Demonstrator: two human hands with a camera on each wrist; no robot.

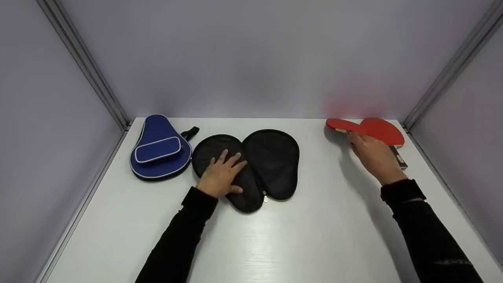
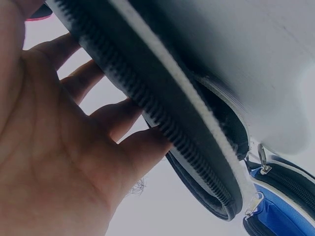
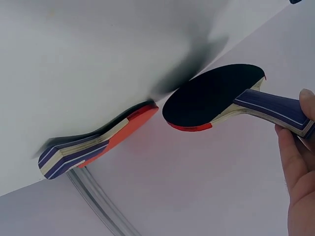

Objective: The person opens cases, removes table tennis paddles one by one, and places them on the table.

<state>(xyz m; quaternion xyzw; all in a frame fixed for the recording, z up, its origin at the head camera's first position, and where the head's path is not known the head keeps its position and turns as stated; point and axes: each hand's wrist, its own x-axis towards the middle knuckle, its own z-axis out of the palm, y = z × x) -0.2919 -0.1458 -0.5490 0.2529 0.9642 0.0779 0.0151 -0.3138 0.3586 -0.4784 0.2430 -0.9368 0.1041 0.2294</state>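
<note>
My left hand (image 1: 222, 175) rests with fingers spread on the left half of a table tennis paddle case (image 1: 272, 163), which lies unfolded with its two black halves side by side. In the left wrist view those fingers reach to the toothed zipper edge of the case (image 2: 147, 93). My right hand (image 1: 371, 155) grips a table tennis paddle (image 1: 342, 125) by its handle, holding it above the table. Its black face (image 3: 211, 98) shows in the right wrist view, with red along the edge. Beside it, a second paddle (image 1: 383, 131) lies red side up.
At the table's left lies a blue paddle case (image 1: 161, 127) with white piping, a front pocket and a black strap (image 1: 191, 133). The white table (image 1: 310, 236) is bounded by pale walls (image 1: 251, 59) at the back and sides, with metal strips at the corners.
</note>
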